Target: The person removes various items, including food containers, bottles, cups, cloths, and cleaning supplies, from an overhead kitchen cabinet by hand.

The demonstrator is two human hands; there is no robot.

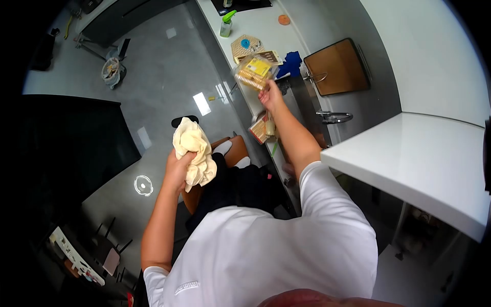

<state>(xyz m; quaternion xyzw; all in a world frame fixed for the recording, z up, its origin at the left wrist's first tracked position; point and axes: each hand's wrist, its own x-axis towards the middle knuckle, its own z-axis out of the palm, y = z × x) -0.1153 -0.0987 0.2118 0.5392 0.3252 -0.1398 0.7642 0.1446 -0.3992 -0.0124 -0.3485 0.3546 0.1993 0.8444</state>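
Note:
A bunched cream cloth [193,151] is in my left hand [180,169], whose fingers close round its lower left side, out over the floor. With my right hand [271,96] I grip the near edge of a clear plastic container [255,70] that has a yellow label. The container is over the white counter, beside a dark blue cloth [290,64]. Just beyond it are a hexagonal woven mat [240,47] with a blue round item on it and a flat brown packet [273,56], partly covered by the container.
A green-topped spray bottle [226,26] stands on the counter [255,23]. Faucets [335,117] and a brown board [337,68] are at the right. A white shelf [409,158] juts in at right. An orange stool [236,149] is under my feet; a bin [111,71] stands on the floor.

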